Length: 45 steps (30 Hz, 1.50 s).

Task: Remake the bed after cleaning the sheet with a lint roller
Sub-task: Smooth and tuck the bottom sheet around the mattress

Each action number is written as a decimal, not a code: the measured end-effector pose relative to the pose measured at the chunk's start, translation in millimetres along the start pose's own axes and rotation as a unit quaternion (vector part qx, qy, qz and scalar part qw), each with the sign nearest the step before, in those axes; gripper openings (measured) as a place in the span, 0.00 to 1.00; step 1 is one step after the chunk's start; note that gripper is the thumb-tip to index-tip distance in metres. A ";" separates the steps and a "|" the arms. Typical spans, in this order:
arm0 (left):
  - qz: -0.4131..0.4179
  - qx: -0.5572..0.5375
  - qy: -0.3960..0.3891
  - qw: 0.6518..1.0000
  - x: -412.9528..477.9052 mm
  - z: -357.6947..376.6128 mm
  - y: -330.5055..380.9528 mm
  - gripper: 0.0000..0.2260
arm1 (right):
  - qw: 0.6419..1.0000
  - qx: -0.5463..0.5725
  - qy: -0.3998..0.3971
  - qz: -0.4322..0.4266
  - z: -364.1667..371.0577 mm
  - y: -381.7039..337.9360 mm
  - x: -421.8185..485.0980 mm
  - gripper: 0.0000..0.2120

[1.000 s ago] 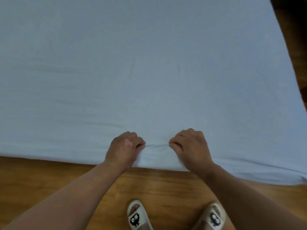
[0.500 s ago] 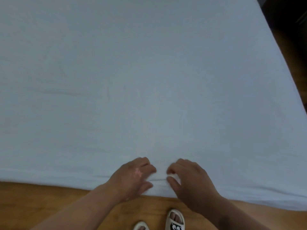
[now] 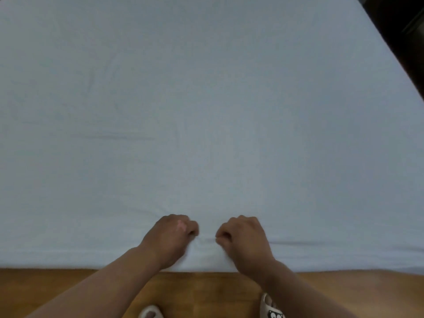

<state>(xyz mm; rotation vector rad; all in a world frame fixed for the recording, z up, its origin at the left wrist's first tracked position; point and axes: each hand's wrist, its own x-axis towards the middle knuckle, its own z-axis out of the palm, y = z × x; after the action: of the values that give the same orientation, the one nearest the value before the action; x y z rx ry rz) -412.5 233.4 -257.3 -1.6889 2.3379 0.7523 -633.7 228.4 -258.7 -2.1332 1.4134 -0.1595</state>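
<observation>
A pale blue sheet [image 3: 206, 111] covers the bed and fills most of the view, smooth apart from faint creases at the left and middle. My left hand [image 3: 171, 239] and my right hand [image 3: 243, 242] sit side by side at the sheet's near edge, a small gap between them. Both have their fingers curled and pinch the fabric, and a short taut fold runs between the two hands. No lint roller is in view.
A wooden floor [image 3: 206, 292] runs along the bottom, below the bed's near edge. My feet in white slippers [image 3: 271, 308] stand close to the bed. A dark area [image 3: 403, 26] lies past the bed's right side.
Half a second ago my fingers were loosened on the sheet edge; now both hands have closed on the fabric again. The hands sit slightly further apart.
</observation>
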 end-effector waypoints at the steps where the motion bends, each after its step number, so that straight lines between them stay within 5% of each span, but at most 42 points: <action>1: 0.019 0.003 -0.025 1.000 -1.0 -3.4 1.3 0.09 | 1.000 -0.003 -0.016 0.004 -1.3 -2.1 -2.8 0.09; 6: 0.049 0.032 -0.086 0.995 -3.9 -24.0 14.4 0.12 | 0.993 -0.081 -0.071 0.052 -2.3 -29.6 -2.2 0.07; 9: 0.070 -0.027 -0.016 0.997 -33.8 -38.1 -34.0 0.15 | 0.997 -0.041 -0.058 0.044 12.9 -72.1 7.4 0.09; 12: 0.059 0.065 0.123 0.989 -75.2 -33.9 -130.0 0.25 | 1.000 0.002 -0.003 -0.001 54.1 -129.8 29.5 0.20; 15: -0.005 0.083 0.171 0.982 -106.0 -20.3 -194.8 0.14 | 0.998 -0.016 0.044 -0.028 98.0 -177.4 67.8 0.19; 18: -0.039 0.072 0.156 0.984 -100.4 -12.8 -202.7 0.06 | 0.997 -0.045 0.067 -0.004 119.3 -197.0 91.5 0.10; 21: -0.059 0.035 0.132 0.989 -91.2 -26.5 -203.2 0.03 | 0.997 -0.052 0.061 0.009 118.2 -196.8 98.3 0.11; 29: -0.008 0.045 -0.035 0.998 -98.3 -36.6 -203.4 0.06 | 0.995 -0.024 -0.093 0.003 106.9 -201.8 89.6 0.11; 33: 0.027 -0.024 -0.020 0.999 -109.9 -45.4 -226.2 0.06 | 0.993 -0.028 -0.111 0.004 93.7 -220.2 94.3 0.07; 37: 0.004 0.025 0.116 0.993 -162.8 -48.9 -312.2 0.25 | 0.995 0.047 -0.088 -0.031 111.8 -279.8 111.6 0.20; 41: -0.075 0.076 0.114 0.988 -209.2 -54.4 -390.2 0.15 | 0.996 0.054 -0.053 -0.037 164.5 -351.4 152.1 0.21; 45: -0.050 0.057 0.107 0.991 -200.2 -52.7 -417.8 0.08 | 0.998 -0.009 0.045 0.035 208.4 -385.7 167.4 0.07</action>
<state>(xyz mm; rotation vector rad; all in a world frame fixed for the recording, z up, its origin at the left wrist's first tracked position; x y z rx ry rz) 51.6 278.3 -256.2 -1.9029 2.3569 0.4305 -166.4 270.9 -266.7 -2.1109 1.5455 -0.2194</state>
